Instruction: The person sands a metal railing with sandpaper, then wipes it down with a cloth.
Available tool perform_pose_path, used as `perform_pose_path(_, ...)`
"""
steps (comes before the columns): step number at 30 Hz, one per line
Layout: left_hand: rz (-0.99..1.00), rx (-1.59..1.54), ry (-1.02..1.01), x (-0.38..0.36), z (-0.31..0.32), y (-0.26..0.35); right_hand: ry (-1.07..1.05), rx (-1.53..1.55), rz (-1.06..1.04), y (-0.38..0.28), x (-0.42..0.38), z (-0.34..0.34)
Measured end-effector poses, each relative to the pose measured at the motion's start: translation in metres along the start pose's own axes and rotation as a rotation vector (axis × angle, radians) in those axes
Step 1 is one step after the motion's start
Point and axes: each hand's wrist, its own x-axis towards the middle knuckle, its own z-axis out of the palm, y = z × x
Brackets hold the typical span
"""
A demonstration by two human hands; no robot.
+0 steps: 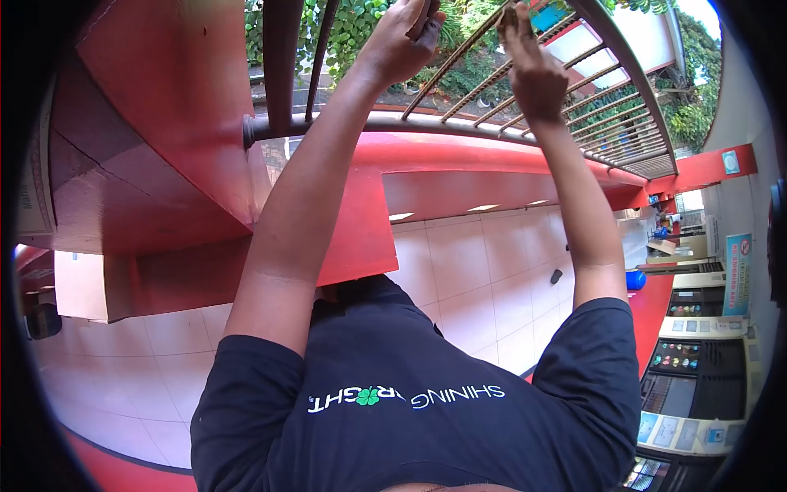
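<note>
My left hand (402,41) is raised at the top centre, its fingers closed round a small dark brown piece (422,20) that I cannot identify. To its right, my right hand (537,78) reaches up in front of the metal railing (459,123), its fingers close together near a bar. Something small and brown shows at those fingertips, too small to name. Both hands are at railing height, apart from each other. The bars look brown and ribbed.
A red ledge (459,154) runs under the railing, and a thick red pillar (172,90) stands at the left. Green plants (348,37) grow beyond the bars. A dark object (557,276) lies on the tiled floor (467,254). A blue container (635,280) is at the right.
</note>
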Motion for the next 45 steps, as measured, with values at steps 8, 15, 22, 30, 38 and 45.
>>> perform_pose_path(8,-0.071,-0.090,-0.013,0.001,-0.005,0.005,-0.435,0.606,0.364,-0.066,-0.109,-0.001)
perform_pose_path(15,-0.117,0.004,0.021,0.000,0.002,0.013,-0.430,2.249,1.918,-0.071,-0.099,-0.053)
perform_pose_path(22,-0.094,0.038,0.008,0.001,0.003,0.013,-0.479,2.575,2.063,-0.073,-0.095,-0.064)
perform_pose_path(30,-0.130,0.041,0.005,0.000,0.003,0.014,-0.445,2.560,1.913,-0.071,-0.075,-0.071)
perform_pose_path(38,-0.170,0.013,-0.003,0.000,0.001,0.018,-0.352,2.581,1.723,-0.069,-0.065,-0.073)
perform_pose_path(45,-0.118,0.019,0.062,-0.003,0.007,0.012,-0.330,2.003,1.649,-0.068,-0.044,-0.060)
